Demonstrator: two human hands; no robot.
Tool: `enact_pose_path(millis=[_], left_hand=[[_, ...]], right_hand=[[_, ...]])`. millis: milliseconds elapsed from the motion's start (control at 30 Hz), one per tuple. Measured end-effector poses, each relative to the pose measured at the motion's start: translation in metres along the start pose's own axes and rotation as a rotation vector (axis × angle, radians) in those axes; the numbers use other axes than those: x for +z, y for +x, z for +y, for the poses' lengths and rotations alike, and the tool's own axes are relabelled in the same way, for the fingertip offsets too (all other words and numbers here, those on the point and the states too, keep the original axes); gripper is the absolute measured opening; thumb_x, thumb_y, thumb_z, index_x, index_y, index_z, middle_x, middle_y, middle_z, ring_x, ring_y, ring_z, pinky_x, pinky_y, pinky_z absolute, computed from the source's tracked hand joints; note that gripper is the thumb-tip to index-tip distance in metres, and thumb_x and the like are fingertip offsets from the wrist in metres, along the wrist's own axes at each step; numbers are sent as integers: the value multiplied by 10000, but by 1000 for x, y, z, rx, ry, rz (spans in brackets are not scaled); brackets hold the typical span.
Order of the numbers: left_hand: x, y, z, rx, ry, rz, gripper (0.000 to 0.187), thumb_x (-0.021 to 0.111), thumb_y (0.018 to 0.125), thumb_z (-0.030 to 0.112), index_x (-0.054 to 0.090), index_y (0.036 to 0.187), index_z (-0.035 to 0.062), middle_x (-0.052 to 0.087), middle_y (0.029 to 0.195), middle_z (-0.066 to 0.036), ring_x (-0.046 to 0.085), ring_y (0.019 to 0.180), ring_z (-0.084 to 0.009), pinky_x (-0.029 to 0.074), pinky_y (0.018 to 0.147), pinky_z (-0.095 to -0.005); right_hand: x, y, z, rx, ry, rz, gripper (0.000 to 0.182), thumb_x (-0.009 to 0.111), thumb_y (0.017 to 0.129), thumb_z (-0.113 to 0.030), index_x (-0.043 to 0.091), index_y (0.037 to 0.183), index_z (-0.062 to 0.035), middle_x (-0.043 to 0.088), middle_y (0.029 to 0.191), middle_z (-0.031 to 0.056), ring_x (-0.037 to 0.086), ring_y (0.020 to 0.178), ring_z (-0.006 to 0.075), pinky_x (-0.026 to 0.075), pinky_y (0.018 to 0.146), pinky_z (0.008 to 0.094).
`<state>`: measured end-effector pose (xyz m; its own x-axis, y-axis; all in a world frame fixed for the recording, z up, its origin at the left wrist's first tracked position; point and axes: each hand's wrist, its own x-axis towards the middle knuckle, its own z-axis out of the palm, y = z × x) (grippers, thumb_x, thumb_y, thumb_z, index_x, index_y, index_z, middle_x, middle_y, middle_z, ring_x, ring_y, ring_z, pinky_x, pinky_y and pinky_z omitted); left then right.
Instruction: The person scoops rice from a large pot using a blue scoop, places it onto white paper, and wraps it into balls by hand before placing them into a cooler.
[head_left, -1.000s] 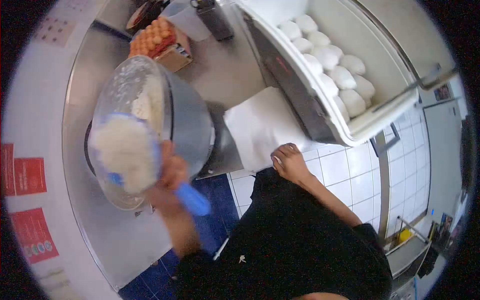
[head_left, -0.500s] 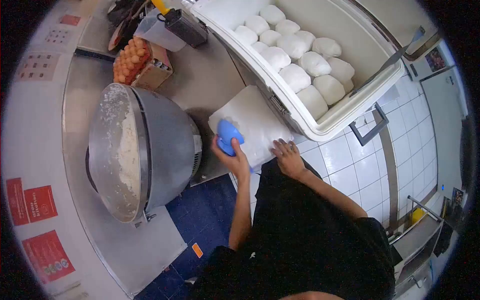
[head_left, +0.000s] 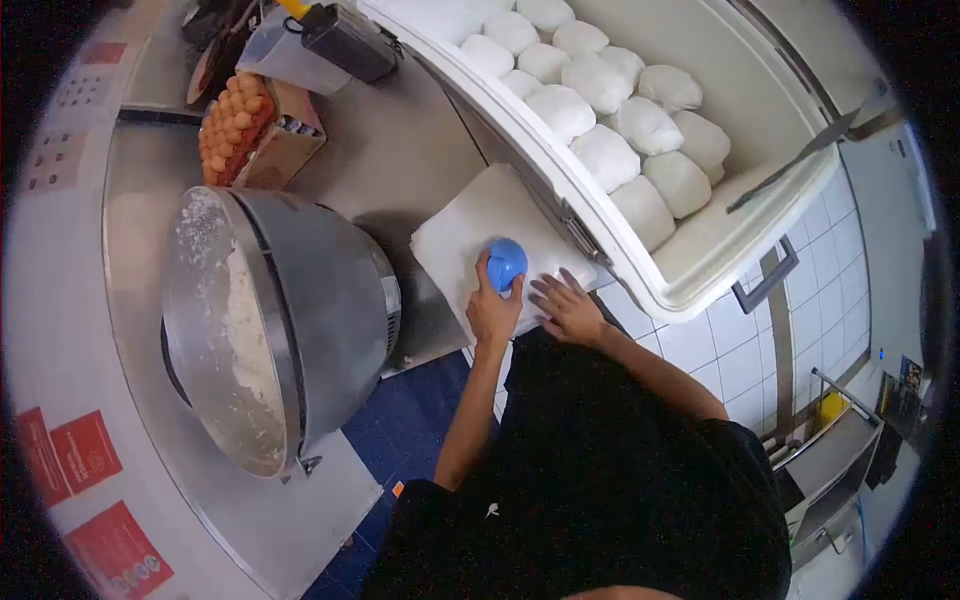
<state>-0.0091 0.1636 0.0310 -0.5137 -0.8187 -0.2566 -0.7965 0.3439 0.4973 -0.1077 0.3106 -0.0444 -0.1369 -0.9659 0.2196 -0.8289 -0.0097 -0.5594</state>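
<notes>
My left hand (head_left: pixel 493 310) grips a blue, rounded, smooth thing (head_left: pixel 507 262), dome-shaped from above, with thumb and fingers around its near side. It is over a stack of white sheets (head_left: pixel 455 225) on the metal counter. Just to its right, my right hand (head_left: pixel 570 310) rests with fingers spread over the near right part of the sheets. Beside the stack stands an open white cooler box (head_left: pixel 665 300) full of rounded white dough balls (head_left: pixel 605 157).
A large metal mixing bowl (head_left: pixel 335 300) with flour or dough inside stands left of the sheets. Behind it are a tray of eggs (head_left: pixel 235 125), a clear plastic tub (head_left: pixel 290 55) and a dark holder (head_left: pixel 350 45). A long dark blade (head_left: pixel 790 165) lies across the cooler's right rim.
My left hand has carried the blue thing rightwards across the sheets, close to my right hand. The blue thing has turned and now shows a rounder top. The view has shifted slightly.
</notes>
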Motion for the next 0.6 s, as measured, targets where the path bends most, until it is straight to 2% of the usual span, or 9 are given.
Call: enact_pose_path(millis=[33,167,333,400,433,500,600], left_hand=[[1,4,0,-6,4,-14,723,669,841,393,278,1424,221,650,724,-273,643,735,-490,504,674,-550],[10,13,-4,-39,45,-30,713,658,848,387,276,1424,215,650,721,-273,643,736,-490,503,668,-551],[19,14,-12,-44,-19,33,717,659,846,394,280,1426,212,646,726,-284,650,746,-477,505,670,-551],[20,13,-15,-68,-23,39,711,672,838,389,309,1424,216,667,788,-260,661,750,-447,513,666,-526],[19,11,-18,-62,-31,59,711,672,838,389,309,1424,216,667,788,-260,661,750,-447,513,666,-526],[16,10,-23,96,-146,174,648,690,835,338,396,1399,218,688,863,-219,674,753,-408,523,666,-484],[17,-3,-21,204,-248,329,588,699,835,283,465,1371,225,696,936,-189,682,753,-386,527,675,-457]], right_hand=[[7,-2,4,14,0,-11,420,641,843,-285,570,1220,-113,495,1369,100,388,1353,266,227,1148,518],[33,-6,14,-25,-84,-7,395,649,821,-315,585,1174,-147,492,1382,68,395,1348,254,235,1140,526],[37,-10,15,-8,-59,-95,420,644,824,-327,582,1201,-154,485,1393,59,390,1352,242,212,1145,533],[26,-4,11,-12,-112,-68,461,646,823,-331,562,1239,-152,481,1395,64,390,1350,243,204,1146,536],[12,1,2,34,-39,-114,342,595,889,-229,564,1202,-96,454,1421,94,373,1361,254,229,1144,535],[8,4,1,29,-31,-97,351,591,887,-225,563,1213,-97,456,1417,96,375,1358,258,222,1145,539],[-1,2,4,61,17,-85,400,590,878,-216,556,1259,-98,453,1420,102,357,1367,286,211,1147,551]])
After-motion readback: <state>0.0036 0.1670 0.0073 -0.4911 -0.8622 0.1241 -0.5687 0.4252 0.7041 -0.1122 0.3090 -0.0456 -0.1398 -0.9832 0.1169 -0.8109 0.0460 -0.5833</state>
